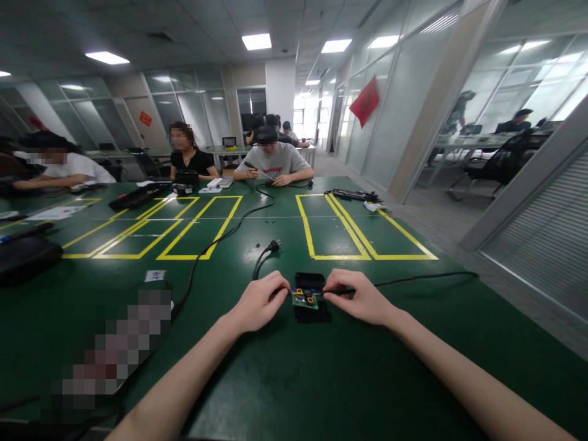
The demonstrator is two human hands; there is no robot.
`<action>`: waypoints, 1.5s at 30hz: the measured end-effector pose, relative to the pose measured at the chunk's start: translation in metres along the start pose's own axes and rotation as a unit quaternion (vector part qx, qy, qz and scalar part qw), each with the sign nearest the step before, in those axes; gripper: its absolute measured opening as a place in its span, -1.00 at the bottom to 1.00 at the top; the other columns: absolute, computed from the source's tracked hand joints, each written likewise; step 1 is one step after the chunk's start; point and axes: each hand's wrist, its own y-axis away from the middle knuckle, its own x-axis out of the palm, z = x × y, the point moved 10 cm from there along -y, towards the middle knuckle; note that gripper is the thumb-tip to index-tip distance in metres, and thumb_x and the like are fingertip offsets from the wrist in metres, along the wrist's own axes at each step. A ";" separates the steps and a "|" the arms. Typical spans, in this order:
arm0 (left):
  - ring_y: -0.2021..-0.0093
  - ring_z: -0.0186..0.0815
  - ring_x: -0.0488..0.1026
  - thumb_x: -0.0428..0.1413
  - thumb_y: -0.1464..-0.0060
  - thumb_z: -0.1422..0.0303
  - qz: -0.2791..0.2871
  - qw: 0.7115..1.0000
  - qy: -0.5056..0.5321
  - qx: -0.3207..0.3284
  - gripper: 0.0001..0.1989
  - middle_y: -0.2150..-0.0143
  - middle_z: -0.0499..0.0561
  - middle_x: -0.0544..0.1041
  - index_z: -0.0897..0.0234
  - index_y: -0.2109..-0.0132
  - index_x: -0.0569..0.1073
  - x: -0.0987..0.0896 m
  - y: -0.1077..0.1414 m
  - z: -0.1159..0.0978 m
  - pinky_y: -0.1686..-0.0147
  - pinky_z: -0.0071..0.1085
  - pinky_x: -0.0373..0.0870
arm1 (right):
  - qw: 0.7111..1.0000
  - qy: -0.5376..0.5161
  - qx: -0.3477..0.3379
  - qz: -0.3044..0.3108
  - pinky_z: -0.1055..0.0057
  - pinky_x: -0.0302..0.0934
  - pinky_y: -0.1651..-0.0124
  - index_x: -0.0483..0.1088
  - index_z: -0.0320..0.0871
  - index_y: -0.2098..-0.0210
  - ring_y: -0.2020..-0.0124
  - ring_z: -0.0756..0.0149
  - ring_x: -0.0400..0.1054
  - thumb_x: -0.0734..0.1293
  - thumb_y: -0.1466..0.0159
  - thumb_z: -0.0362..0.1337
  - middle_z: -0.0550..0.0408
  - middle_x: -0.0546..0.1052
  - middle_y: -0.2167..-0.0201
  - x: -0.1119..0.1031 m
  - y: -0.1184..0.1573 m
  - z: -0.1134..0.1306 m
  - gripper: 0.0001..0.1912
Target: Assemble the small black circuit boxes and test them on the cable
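Observation:
A small green circuit board (304, 300) with copper coils and coloured wires sits over an open black plastic case (313, 316), whose other half (309, 279) lies just behind it. My left hand (263, 302) is closed in a pinch at the board's left end, where a black power cord (258, 264) disappears behind the fingers. That cord ends in a black plug (274, 246) on the table. At the board's right end, my right hand (357, 295) pinches a black cable (422, 277) that trails off to the right.
The green table (367, 380) carries yellow tape rectangles (340, 257). A blurred-out long object (119, 349) lies at left near a white label (155, 275). A long black cable (220, 236) crosses the table. Opposite, a person (275, 160) works; a folded black tripod-like object (353, 195) lies at the far right.

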 end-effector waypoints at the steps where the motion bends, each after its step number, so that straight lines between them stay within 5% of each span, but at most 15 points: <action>1: 0.29 -0.30 0.44 -0.04 -0.34 0.38 0.013 1.000 0.004 0.003 -0.81 0.26 -0.01 0.48 0.24 0.20 0.45 0.003 0.003 -0.001 0.27 -0.39 0.36 | 1.000 -0.014 -0.001 0.023 0.43 0.24 0.41 0.45 -0.13 0.37 0.41 0.32 0.40 0.35 -0.32 -0.25 0.07 0.50 0.40 0.005 0.001 0.001 -0.86; 11: 0.23 -0.30 0.50 0.07 -0.30 0.36 0.036 0.999 0.011 0.004 -0.85 0.15 0.02 0.53 0.22 0.10 0.54 0.031 0.002 -0.002 0.22 -0.40 0.44 | 0.996 0.057 0.020 0.065 0.42 0.21 0.35 0.45 -0.13 0.39 0.44 0.35 0.36 0.34 -0.20 -0.35 0.13 0.51 0.44 0.009 0.003 -0.016 -0.95; 22: 0.13 -0.23 0.53 0.10 -0.32 0.36 0.025 0.999 -0.042 0.002 -0.78 0.18 0.04 0.61 0.19 0.07 0.65 0.022 0.000 0.006 0.09 -0.33 0.50 | 0.993 0.061 0.000 0.105 0.42 0.13 0.38 0.36 -0.13 0.48 0.46 0.34 0.30 0.30 -0.28 -0.30 0.12 0.45 0.48 0.020 0.003 -0.008 -0.81; 29: 0.17 -0.22 0.54 0.14 -0.28 0.37 -0.004 1.000 0.002 -0.012 -0.81 0.22 0.02 0.66 0.18 0.07 0.65 0.017 0.002 0.014 0.16 -0.32 0.48 | 0.981 0.124 0.012 0.148 0.43 0.15 0.38 0.41 -0.12 0.37 0.41 0.32 0.37 0.57 -0.11 -0.20 0.15 0.51 0.38 0.023 0.004 -0.002 -0.72; 39: 0.14 -0.20 0.49 0.04 -0.34 0.42 0.016 0.997 -0.080 0.014 -0.81 0.17 0.05 0.61 0.24 0.20 0.55 0.018 0.000 0.007 0.10 -0.26 0.44 | 0.955 0.255 -0.079 0.129 0.26 0.28 0.16 0.50 -0.15 0.32 0.23 0.13 0.44 0.43 -0.31 -0.26 -0.03 0.57 0.30 0.030 0.002 0.014 -0.90; 43: 0.10 -0.19 0.49 -0.01 -0.37 0.42 0.035 0.993 -0.111 0.026 -0.78 0.11 0.06 0.61 0.24 0.17 0.53 0.022 0.001 0.006 0.09 -0.24 0.41 | 0.967 0.210 -0.089 0.112 0.28 0.28 0.17 0.51 -0.14 0.35 0.27 0.18 0.43 0.39 -0.29 -0.29 -0.01 0.56 0.33 0.029 0.003 0.015 -0.91; 45: 0.07 -0.19 0.49 -0.01 -0.36 0.43 0.036 0.992 -0.119 0.034 -0.78 0.07 0.06 0.62 0.23 0.13 0.54 0.022 0.002 0.004 0.07 -0.23 0.41 | 0.985 0.156 -0.042 0.066 0.33 0.27 0.24 0.49 -0.13 0.37 0.35 0.25 0.41 0.36 -0.29 -0.29 0.06 0.53 0.39 0.022 0.000 0.003 -0.89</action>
